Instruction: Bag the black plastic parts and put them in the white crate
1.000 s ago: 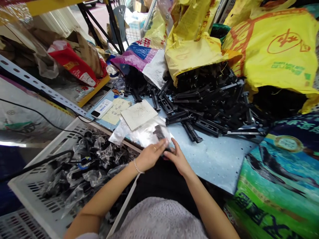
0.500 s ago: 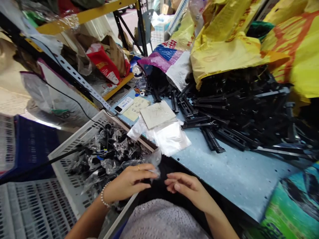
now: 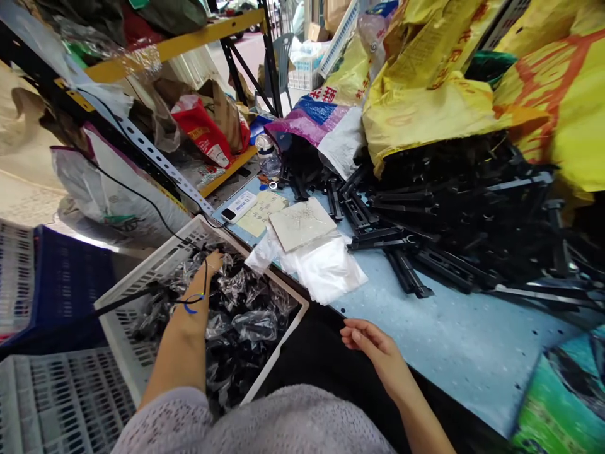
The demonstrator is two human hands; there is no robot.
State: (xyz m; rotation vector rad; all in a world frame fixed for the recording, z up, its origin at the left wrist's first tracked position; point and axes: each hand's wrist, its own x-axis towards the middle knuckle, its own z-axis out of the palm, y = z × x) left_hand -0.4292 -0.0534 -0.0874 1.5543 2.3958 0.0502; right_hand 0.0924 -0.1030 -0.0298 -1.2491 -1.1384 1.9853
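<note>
My left hand [image 3: 215,260] reaches deep into a white plastic crate [image 3: 299,313], at its far side. Its fingers are hidden among black parts in clear plastic bags [image 3: 255,325], so I cannot see whether they hold one. A black cable with a blue tie [image 3: 190,309] passes by the left forearm. My right hand [image 3: 371,340] hovers at the front edge of the blue tabletop [image 3: 392,321], fingers loosely bent and nothing visible in them. Beyond it lie a stack of clear plastic bags [image 3: 326,271] and a pale square pad [image 3: 302,224].
Black plastic parts [image 3: 472,208] heap up on the right, spilling from a yellow sack [image 3: 425,120]. A bottle [image 3: 268,154], a white device [image 3: 240,207] and a paper note [image 3: 262,212] sit at the back. Shelving [image 3: 174,41] stands left; a green bag [image 3: 558,397] is front right.
My left hand has moved from in front of me, where clear plastic was at its fingers, away and left into the crate. My right hand has shifted slightly right.
</note>
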